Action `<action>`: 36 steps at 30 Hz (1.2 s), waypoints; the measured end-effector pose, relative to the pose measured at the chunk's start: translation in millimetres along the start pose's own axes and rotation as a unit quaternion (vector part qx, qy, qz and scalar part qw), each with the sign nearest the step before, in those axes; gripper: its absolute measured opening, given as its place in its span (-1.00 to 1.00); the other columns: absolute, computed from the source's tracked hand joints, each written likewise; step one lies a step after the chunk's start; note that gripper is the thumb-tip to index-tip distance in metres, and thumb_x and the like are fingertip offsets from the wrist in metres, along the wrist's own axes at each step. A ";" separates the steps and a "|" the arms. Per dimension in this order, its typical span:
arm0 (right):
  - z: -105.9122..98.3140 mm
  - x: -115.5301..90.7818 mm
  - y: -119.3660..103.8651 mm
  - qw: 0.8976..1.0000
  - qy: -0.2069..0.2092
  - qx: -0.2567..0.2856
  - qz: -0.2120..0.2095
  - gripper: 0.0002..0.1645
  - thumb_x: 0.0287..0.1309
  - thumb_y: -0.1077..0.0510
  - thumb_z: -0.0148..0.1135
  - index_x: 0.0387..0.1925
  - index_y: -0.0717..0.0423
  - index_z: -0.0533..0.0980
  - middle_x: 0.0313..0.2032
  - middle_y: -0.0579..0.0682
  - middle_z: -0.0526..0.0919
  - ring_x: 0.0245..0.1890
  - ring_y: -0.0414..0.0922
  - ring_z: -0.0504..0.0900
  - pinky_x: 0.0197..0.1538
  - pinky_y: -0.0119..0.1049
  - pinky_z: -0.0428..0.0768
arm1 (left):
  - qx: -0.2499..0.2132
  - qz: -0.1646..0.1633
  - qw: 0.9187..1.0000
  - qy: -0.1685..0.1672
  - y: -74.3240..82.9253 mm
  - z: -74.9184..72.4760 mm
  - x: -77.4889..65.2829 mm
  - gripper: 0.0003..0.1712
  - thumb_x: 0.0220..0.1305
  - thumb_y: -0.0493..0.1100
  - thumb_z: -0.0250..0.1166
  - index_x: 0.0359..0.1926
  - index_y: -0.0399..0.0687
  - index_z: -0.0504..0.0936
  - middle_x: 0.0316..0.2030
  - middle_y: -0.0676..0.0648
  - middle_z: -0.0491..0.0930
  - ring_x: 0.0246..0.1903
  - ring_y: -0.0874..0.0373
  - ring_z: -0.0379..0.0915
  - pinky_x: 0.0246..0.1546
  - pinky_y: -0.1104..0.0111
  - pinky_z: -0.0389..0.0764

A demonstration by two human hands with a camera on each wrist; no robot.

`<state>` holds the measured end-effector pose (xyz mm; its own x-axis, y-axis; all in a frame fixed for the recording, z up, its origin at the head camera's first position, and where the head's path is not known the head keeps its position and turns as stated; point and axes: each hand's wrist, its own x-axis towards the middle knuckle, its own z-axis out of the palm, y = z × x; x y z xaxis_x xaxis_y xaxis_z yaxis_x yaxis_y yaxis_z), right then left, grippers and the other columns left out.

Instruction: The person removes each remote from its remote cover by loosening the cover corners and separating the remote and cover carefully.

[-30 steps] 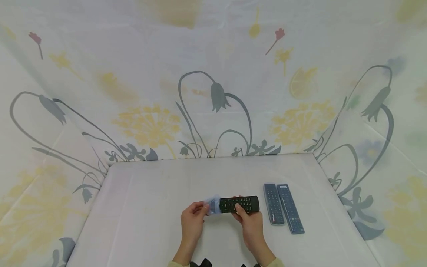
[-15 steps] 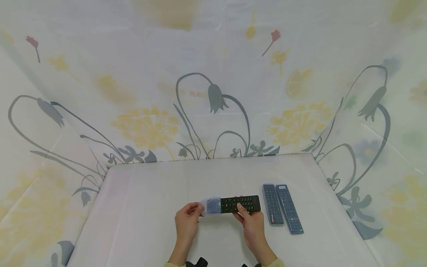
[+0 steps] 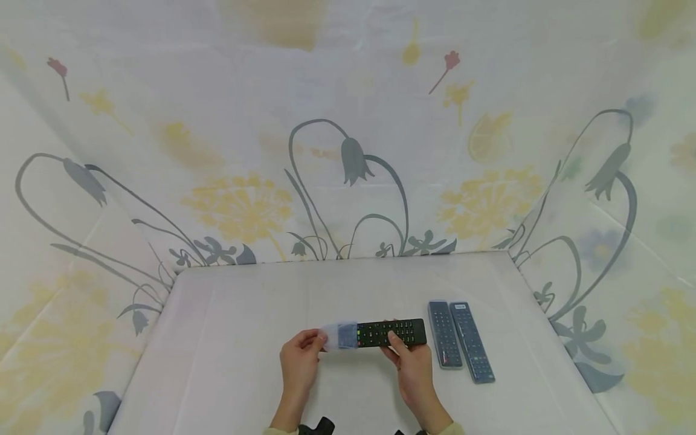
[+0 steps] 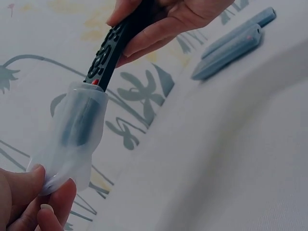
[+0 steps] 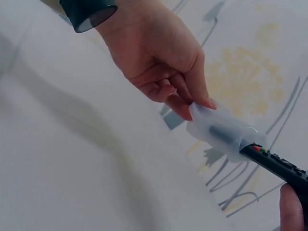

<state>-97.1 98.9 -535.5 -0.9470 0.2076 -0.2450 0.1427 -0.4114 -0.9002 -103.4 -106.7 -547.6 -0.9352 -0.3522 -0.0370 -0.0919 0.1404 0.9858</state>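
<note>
Black remote control (image 3: 377, 333), slim and straight, with rows of pale-marked buttons facing up, is held above the middle of a white worktop (image 3: 244, 338) in the head view. Its long axis runs left to right; the plain end points right, and the left end sits inside a milky, translucent plastic cover (image 3: 347, 336). The left hand (image 3: 299, 359) pinches the cover's left end between thumb and fingers. The right hand (image 3: 414, 365) grips the remote's right part, thumb lying on the buttons. To the right, two blue-grey remotes (image 3: 472, 342) lie side by side, long axes running far to near. A floral backdrop (image 3: 348, 72) rises beyond.

In the left wrist view, the remote points into the cover, toward the left hand; a red button shows at the cover's mouth, and a dark shape shows through the plastic.

In the right wrist view, red and green buttons show beside that mouth; only part of the right hand is visible.
</note>
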 end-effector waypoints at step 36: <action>-6.6 2.5 2.0 1.000 0.004 -0.005 0.014 -0.49 0.32 0.33 0.19 0.24 0.33 0.28 0.14 0.20 0.59 -0.03 -0.14 0.70 0.02 -0.20 0.61 | 0.021 -0.012 1.000 0.008 -8.4 -4.2 1.6 -0.89 0.20 -0.30 0.42 -0.25 -0.25 0.74 -0.43 -0.08 0.72 -0.51 0.15 0.62 -0.59 0.43 0.51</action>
<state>-97.3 104.5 -540.3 -0.9401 0.2038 -0.2732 0.1719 -0.4089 -0.8963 -102.7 -112.3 -555.2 -0.9272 -0.3703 -0.0568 -0.1284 0.1716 0.9768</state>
